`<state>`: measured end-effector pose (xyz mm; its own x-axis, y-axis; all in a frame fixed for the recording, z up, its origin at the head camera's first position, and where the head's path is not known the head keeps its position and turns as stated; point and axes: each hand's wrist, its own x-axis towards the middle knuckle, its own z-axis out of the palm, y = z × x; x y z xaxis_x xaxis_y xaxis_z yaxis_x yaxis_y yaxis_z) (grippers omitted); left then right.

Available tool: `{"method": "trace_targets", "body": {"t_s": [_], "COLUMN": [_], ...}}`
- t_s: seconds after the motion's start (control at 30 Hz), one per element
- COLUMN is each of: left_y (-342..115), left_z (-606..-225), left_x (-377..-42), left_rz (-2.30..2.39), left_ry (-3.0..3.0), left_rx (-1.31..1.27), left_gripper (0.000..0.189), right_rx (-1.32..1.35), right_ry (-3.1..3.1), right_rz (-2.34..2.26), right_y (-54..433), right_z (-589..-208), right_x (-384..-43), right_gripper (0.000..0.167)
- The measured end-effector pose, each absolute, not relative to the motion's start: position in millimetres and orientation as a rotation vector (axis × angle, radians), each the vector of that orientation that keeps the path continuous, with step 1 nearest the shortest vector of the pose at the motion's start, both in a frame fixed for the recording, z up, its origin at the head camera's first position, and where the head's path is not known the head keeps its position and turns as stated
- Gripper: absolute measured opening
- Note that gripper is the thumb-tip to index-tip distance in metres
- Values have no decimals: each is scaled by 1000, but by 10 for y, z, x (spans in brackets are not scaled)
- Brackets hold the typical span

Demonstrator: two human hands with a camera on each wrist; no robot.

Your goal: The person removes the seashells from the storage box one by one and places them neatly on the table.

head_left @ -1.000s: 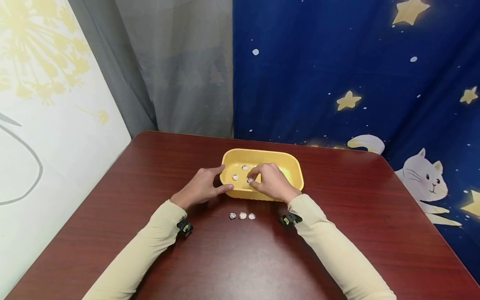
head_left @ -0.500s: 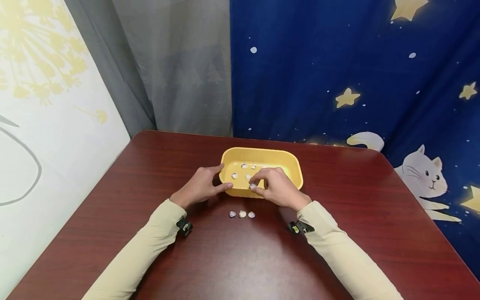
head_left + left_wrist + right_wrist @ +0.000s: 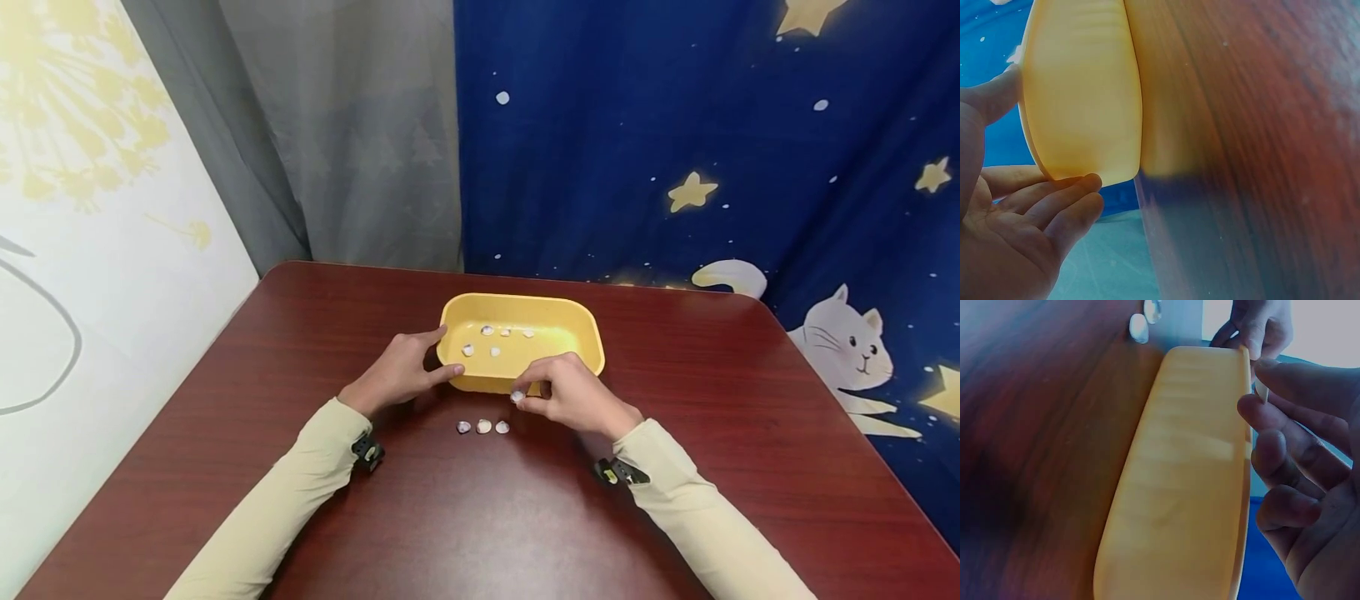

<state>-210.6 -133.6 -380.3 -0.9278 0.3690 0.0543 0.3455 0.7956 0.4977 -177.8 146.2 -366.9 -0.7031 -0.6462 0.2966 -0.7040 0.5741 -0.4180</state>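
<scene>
A yellow plastic basin [image 3: 525, 382] stands on the table, several small seashells inside, among them a pale shell [image 3: 495, 352]. My left hand [image 3: 397, 372] grips the basin's left end, thumb at the front rim; in the left wrist view its fingertips [image 3: 1090, 182] touch the outer wall. My right hand [image 3: 573, 395] pinches one seashell [image 3: 517, 397] between thumb and fingertips, just in front of the basin's near rim. The right wrist view shows this shell [image 3: 1262, 391] edge-on beside the rim. Nearer me, three shells [image 3: 483, 427] lie in a short row on the table.
The dark red wooden table [image 3: 480, 525] reaches back to a grey curtain [image 3: 375, 167] and a blue star-patterned curtain [image 3: 600, 150]. A white patterned wall [image 3: 135, 275] borders the left side. Each wrist wears a small black camera [image 3: 367, 451].
My right hand has lifted a shell out of the basin and carried it toward me over the near rim, uncovering shells inside. The left hand has stayed on the basin's end.
</scene>
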Motion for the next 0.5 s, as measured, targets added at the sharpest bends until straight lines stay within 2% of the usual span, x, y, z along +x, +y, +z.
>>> {"method": "trace_targets", "body": {"t_s": [0.5], "left_y": [-1339], "left_z": [-3802], "left_x": [-2114], "left_rz": [794], "left_ry": [2944], "left_rx": [602], "left_gripper": [84], "right_rx": [1142], "right_ry": [-2780], "right_rz": [609], "right_y": [1461], "right_z": [-3816], "right_x": [-1676], "right_gripper": [6]}}
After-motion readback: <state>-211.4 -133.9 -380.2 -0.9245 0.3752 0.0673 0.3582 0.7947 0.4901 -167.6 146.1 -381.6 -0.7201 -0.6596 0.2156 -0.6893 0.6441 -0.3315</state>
